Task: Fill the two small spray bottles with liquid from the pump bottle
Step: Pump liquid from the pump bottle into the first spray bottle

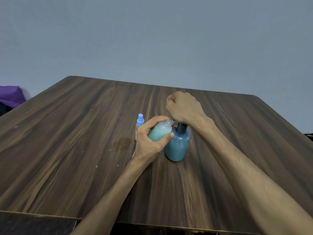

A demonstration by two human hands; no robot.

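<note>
Filling looks well along: left hand holds the uncapped spray bottle, largely full, tilted under the pump bottle on the worktop; right hand, curled, presses the pump; the capped second bottle stands behind, fill unclear.

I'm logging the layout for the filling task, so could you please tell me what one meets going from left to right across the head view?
purple cloth → wet patch on the table → capped spray bottle → open spray bottle held tilted in the left hand → pump bottle
</note>
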